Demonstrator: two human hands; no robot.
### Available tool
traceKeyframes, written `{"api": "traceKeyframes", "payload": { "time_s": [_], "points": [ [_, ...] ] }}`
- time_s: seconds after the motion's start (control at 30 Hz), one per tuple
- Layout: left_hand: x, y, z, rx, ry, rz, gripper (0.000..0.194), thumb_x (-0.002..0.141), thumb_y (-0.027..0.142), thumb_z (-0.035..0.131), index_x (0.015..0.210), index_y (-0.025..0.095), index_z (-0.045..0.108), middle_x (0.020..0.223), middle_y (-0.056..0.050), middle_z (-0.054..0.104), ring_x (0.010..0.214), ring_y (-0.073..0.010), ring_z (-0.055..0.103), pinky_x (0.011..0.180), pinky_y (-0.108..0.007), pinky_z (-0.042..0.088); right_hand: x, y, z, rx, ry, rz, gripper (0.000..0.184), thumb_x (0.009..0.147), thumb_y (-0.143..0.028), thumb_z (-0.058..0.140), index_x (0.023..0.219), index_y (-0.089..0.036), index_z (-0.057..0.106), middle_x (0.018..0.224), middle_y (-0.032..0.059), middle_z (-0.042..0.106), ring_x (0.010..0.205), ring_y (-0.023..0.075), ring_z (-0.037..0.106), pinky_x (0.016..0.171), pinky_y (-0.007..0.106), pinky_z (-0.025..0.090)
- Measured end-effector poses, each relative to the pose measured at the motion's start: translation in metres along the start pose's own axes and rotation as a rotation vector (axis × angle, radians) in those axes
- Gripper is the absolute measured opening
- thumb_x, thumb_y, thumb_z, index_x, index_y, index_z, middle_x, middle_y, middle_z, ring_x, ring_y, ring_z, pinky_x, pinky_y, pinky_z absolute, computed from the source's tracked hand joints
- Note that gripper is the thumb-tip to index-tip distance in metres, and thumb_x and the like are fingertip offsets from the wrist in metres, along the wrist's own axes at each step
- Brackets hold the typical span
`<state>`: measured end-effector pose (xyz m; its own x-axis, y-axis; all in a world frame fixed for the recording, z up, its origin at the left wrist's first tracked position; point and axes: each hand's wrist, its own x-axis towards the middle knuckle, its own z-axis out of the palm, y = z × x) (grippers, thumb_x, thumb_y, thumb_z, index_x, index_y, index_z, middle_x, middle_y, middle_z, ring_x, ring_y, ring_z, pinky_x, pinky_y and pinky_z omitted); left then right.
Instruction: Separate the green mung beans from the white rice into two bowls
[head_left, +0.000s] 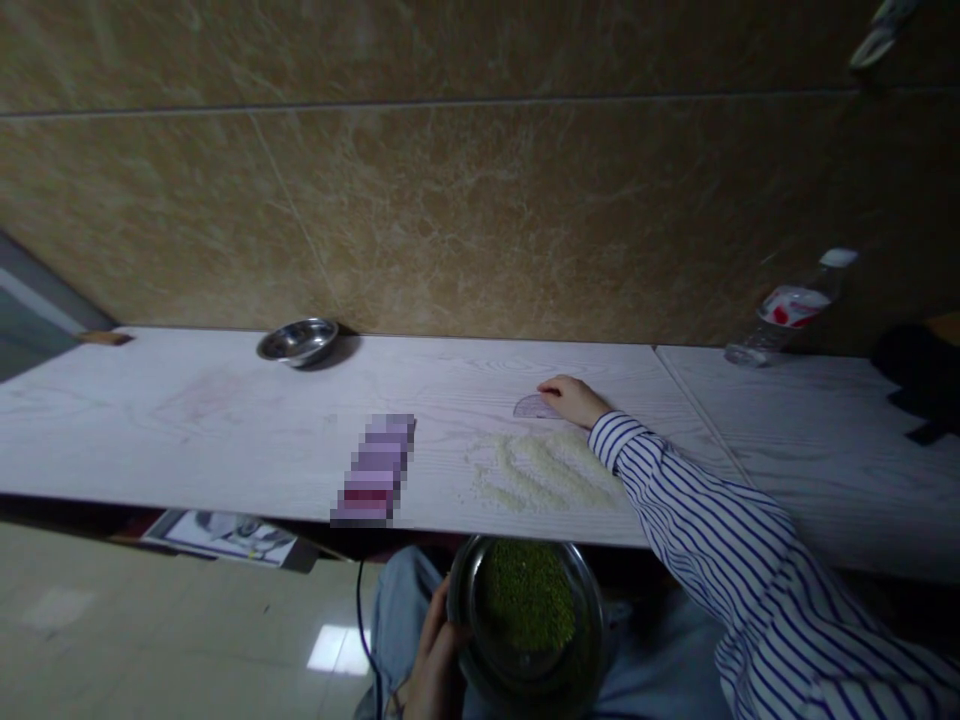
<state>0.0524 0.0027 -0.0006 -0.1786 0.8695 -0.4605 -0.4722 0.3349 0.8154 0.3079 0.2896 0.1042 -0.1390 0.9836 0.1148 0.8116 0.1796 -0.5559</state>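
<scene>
My right hand [574, 398] reaches over the table with its fingers pinched on a clear protractor [531, 406], which rests on or just above the white wood-grain surface. Just in front of that hand, white rice-like grains [544, 470] lie spread in slanting rows. Below the table edge, my left hand [439, 650] grips the rim of a steel bowl [592, 600] at my lap. Inside this bowl are many small green beans [529, 595], probably mung beans. Part of the left hand is hidden by the bowl and the frame's bottom edge.
A small steel bowl [300, 343] stands near the wall at the left. A blurred-out purple item [379, 470] lies left of the grains. At the right, a plastic bottle [795, 305] stands by dark objects [919, 375]. A black cable [361, 620] hangs beside my leg.
</scene>
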Motion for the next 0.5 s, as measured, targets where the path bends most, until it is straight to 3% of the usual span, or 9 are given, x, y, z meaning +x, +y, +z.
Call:
{"api": "traceKeyframes", "payload": {
  "time_s": [0.1, 0.23, 0.37, 0.5],
  "points": [
    [-0.001, 0.004, -0.005, -0.013, 0.008, 0.021, 0.052, 0.067, 0.042, 0.076, 0.117, 0.028, 0.078, 0.131, -0.007, 0.074, 0.142, -0.0417, 0.049, 0.12, -0.057, 0.033, -0.009, -0.006, -0.012, 0.018, 0.038, -0.011, 0.026, 0.091, -0.015, 0.061, 0.106, -0.018, 0.081, 0.116, 0.0125, 0.079, 0.112, 0.0253, 0.073, 0.104, 0.04, 0.053],
    [-0.002, 0.016, -0.017, 0.048, -0.074, 0.077, 0.05, 0.065, 0.048, 0.078, 0.111, 0.029, 0.081, 0.127, -0.008, 0.076, 0.137, -0.0427, 0.053, 0.117, -0.056, 0.037, -0.04, -0.014, -0.035, 0.078, 0.083, -0.042, 0.029, 0.093, -0.021, 0.056, 0.112, -0.019, 0.079, 0.118, 0.0116, 0.078, 0.109, 0.0246, 0.073, 0.1, 0.04, 0.055],
    [-0.003, 0.028, -0.031, -0.002, -0.114, 0.011, 0.053, 0.064, 0.049, 0.075, 0.112, 0.026, 0.08, 0.121, -0.01, 0.078, 0.129, -0.045, 0.059, 0.113, -0.058, 0.041, -0.092, -0.022, -0.05, 0.274, 0.068, -0.084, 0.032, 0.091, -0.03, 0.057, 0.111, -0.017, 0.078, 0.096, 0.0097, 0.08, 0.072, 0.0197, 0.071, 0.074, 0.036, 0.06],
    [-0.01, 0.037, -0.046, 0.008, -0.113, -0.032, 0.061, 0.051, 0.05, 0.08, 0.105, 0.022, 0.081, 0.109, -0.013, 0.08, 0.12, -0.0481, 0.064, 0.108, -0.06, 0.045, -0.145, -0.032, -0.052, 0.389, 0.039, -0.083, 0.035, 0.089, -0.04, 0.057, 0.104, -0.017, 0.078, 0.083, 0.0071, 0.077, 0.061, 0.016, 0.064, 0.062, 0.031, 0.056]
  ]
}}
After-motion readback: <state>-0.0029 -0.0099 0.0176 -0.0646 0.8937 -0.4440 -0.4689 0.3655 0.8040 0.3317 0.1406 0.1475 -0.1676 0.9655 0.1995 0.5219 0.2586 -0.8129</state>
